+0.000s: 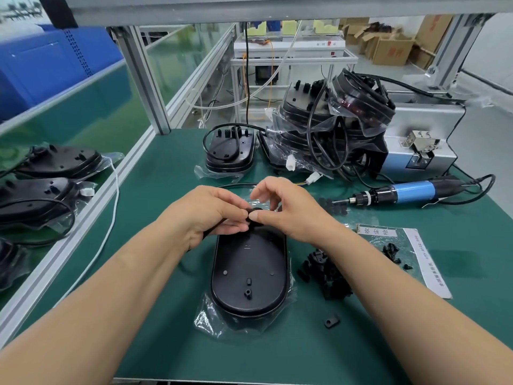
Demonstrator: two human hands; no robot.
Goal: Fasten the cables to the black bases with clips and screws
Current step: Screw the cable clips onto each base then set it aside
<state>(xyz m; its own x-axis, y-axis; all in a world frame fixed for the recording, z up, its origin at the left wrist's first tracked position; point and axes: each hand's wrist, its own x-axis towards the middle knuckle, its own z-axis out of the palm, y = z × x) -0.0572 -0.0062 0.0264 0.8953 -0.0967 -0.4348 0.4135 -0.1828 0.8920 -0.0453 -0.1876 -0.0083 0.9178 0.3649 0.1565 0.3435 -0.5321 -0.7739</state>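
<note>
Black clip (256, 210) meets cable (206, 234) over the base (249, 276).
Left hand (213, 215) grips cable, right hand (288, 215) pinches clip; seating it probably comes next.

Hands meet at centre, my forearms in from 7 and 5 o'clock.
My left hand (213, 215) curls its grip round the cable (206, 235); my right hand (291, 215) pinches a small black piece (256, 210) between thumb and forefinger, other fingers lifted.
</note>
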